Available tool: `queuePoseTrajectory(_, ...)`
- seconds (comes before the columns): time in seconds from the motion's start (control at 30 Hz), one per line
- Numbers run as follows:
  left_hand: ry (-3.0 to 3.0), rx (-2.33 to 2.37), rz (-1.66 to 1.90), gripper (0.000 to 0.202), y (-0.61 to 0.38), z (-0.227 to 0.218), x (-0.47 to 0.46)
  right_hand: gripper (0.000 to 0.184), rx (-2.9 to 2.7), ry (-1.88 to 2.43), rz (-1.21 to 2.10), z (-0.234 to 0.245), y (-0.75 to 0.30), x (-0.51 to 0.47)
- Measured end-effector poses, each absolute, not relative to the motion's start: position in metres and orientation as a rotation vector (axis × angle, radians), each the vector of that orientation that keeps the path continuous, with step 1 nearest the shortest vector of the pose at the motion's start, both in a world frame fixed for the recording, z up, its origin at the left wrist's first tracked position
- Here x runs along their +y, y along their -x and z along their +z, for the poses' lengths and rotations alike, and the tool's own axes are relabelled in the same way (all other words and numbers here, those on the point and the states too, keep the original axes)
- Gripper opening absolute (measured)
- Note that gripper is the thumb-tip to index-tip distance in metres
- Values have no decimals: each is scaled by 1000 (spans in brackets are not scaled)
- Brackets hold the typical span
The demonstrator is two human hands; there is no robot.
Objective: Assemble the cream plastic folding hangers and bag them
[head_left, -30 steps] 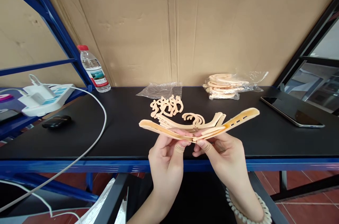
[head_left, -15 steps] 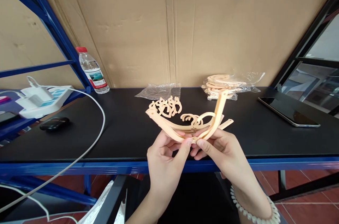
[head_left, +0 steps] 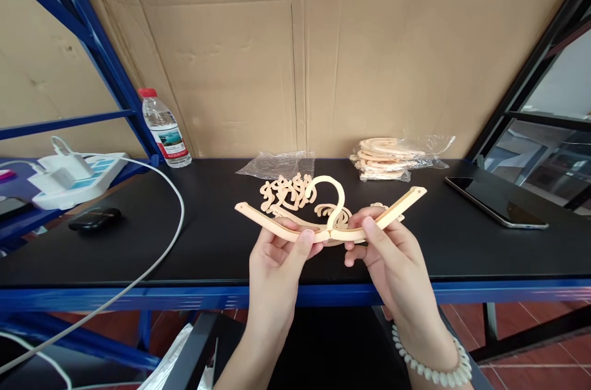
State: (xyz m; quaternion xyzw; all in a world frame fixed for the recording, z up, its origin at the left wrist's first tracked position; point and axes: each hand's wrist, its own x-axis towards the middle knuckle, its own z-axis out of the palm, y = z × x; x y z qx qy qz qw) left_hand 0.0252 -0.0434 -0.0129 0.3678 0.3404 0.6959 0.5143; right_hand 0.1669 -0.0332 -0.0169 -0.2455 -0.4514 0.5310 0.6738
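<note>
Both hands hold a pale wooden hanger-shaped piece (head_left: 392, 211) above the front of the black table (head_left: 184, 242). My left hand (head_left: 277, 261) pinches its left arm near the middle, thumb on top. My right hand (head_left: 392, 254) grips the right arm the same way. A curved hook (head_left: 335, 193) rises from the centre joint between my thumbs. Loose cut-out wooden parts (head_left: 286, 192) lie on the table just behind it.
A clear plastic bag (head_left: 277, 163) and a bagged stack of wooden pieces (head_left: 388, 157) lie at the back. A tablet (head_left: 494, 200) rests at the right. At the left are a water bottle (head_left: 164, 128), a power strip (head_left: 78, 178) with white cable, and a black case (head_left: 95, 218).
The piece was tilted with its right arm pointing up half a second ago. Now it is turned level, both arms spread sideways and the hook standing upright at the centre.
</note>
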Motion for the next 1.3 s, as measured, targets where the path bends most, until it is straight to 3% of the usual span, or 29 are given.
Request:
queuePoseTrajectory(0.2,-892,857,1712,29,-17,-12,-42,14,-1007,648,1097,-14,-195,-33)
queuePoseTrajectory(0.3,-942,864,1713,35,-10,-7,-38,29,-1035,685,1105,-11,-214,-25)
queuePoseTrajectory(0.4,-1075,872,1694,60,-1,4,-29,48,-1052,711,1087,-2,-229,-16)
queuePoseTrajectory(0.47,-1251,881,1622,62,8,14,-21,57,-1091,747,1080,8,-237,-12)
queuePoseTrajectory(0.6,-1618,1026,1403,33,26,37,-4,41,-1294,910,1053,35,-255,-1)
queuePoseTrajectory(0.77,-1888,1245,1057,34,38,50,24,31,-1721,1158,1194,56,-279,39)
queuePoseTrajectory(0.9,-2018,1281,890,35,38,43,48,30,-2095,1238,1045,49,-286,74)
queuePoseTrajectory(1.3,-2384,1054,610,26,48,41,66,28,-2341,1167,961,31,-278,89)
